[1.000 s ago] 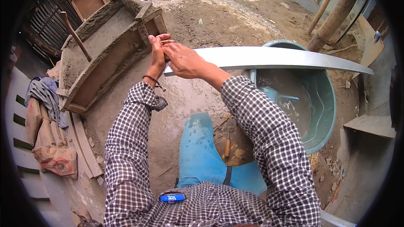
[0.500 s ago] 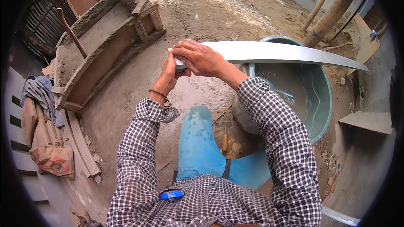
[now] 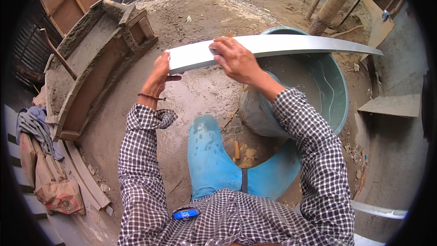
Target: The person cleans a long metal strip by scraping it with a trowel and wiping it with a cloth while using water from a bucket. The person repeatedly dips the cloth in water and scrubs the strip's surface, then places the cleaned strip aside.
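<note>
A long white bar [image 3: 291,44] with flat faces reaches from my left hand toward the right, over a green tub [image 3: 342,105] of murky water. My left hand [image 3: 159,70] is closed round the bar's left end, thumb and fingers on either side. My right hand [image 3: 234,59] lies on the bar's upper face, a little to the right of the left one. Its fingers are bent and pressed together; what may be under them is hidden. A grey bucket [image 3: 257,114] stands below my right forearm, against the tub.
A curved wooden form [image 3: 98,77] caked with cement stands at the left, a stick leaning in it. Paper sacks [image 3: 61,196] and a grey cloth [image 3: 38,125] lie nearer. A wooden-handled tool [image 3: 236,148] lies between my knees. Bamboo poles [image 3: 334,4] rise at the far right.
My hands were together at the bar's left end. Now my right hand has slid rightward along the bar, while my left still grips the end. The view has shifted slightly right.
</note>
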Demonstrator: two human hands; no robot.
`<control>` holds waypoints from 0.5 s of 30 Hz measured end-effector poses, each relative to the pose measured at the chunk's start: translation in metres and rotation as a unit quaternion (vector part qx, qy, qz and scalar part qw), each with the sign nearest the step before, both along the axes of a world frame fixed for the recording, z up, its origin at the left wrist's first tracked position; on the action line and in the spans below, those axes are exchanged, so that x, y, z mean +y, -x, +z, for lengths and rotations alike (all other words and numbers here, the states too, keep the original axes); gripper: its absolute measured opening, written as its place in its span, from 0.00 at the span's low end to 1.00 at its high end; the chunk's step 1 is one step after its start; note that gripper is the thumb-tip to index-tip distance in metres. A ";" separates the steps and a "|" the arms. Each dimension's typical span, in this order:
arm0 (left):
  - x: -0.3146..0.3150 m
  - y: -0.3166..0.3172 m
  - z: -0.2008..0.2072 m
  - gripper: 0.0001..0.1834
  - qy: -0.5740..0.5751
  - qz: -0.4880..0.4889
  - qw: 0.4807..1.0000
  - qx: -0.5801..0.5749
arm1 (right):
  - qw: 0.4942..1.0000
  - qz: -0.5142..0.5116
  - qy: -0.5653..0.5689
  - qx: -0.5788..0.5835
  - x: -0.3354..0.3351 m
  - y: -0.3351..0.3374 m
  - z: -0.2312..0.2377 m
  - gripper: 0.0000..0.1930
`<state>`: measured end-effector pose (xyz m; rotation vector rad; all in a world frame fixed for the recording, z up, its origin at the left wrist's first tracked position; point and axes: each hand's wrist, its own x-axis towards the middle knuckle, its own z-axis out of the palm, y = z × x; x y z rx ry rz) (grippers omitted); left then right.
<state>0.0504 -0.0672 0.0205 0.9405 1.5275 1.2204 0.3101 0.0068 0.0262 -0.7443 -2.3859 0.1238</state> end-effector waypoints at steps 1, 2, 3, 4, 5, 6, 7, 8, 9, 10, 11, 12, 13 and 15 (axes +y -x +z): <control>0.004 -0.001 0.001 0.32 0.015 0.010 1.000 0.011 | 0.998 0.032 -0.059 0.011 -0.003 0.022 -0.008 0.14; 0.010 -0.004 0.003 0.33 0.033 0.014 0.999 0.025 | 0.998 0.058 -0.039 0.012 -0.006 0.040 -0.007 0.15; 0.016 -0.003 0.002 0.34 0.051 0.021 0.998 0.038 | 0.996 0.087 -0.018 0.013 -0.004 0.048 -0.007 0.16; 0.016 0.004 -0.001 0.34 0.034 0.016 0.997 0.062 | 0.996 0.087 -0.017 0.003 0.000 0.046 -0.004 0.16; 0.018 0.011 -0.009 0.35 0.017 0.013 0.996 0.086 | 0.996 0.088 -0.016 -0.006 0.007 0.045 0.001 0.16; 0.023 0.010 -0.015 0.35 -0.001 0.008 0.994 0.105 | 0.996 0.088 -0.015 -0.020 0.019 0.037 0.004 0.17; 0.021 0.005 -0.014 0.36 -0.056 0.031 0.989 0.131 | 0.999 0.014 0.006 -0.042 0.031 0.024 0.007 0.17; 0.020 -0.002 -0.014 0.36 -0.111 0.056 0.980 0.157 | 0.996 -0.058 0.027 -0.063 0.045 0.001 0.013 0.18; 0.019 -0.005 -0.015 0.37 -0.165 0.080 0.966 0.180 | 0.991 -0.121 0.029 -0.047 0.059 -0.029 0.017 0.17; 0.023 0.006 -0.028 0.35 -0.186 0.072 0.963 0.182 | 0.976 -0.161 0.138 -0.052 0.065 -0.052 0.037 0.16; 0.023 -0.002 -0.030 0.34 -0.202 0.068 0.955 0.206 | 0.977 -0.192 0.081 -0.034 0.082 -0.089 0.031 0.15; 0.021 -0.013 -0.031 0.33 -0.218 0.067 0.946 0.231 | 0.977 -0.210 -0.001 -0.023 0.093 -0.117 0.029 0.14; 0.017 -0.018 -0.031 0.32 -0.234 0.072 0.934 0.261 | 0.979 -0.200 0.047 -0.016 0.089 -0.122 0.040 0.14; 0.012 -0.025 -0.039 0.33 -0.290 0.093 0.916 0.262 | 0.979 -0.201 0.011 -0.010 0.073 -0.103 0.041 0.13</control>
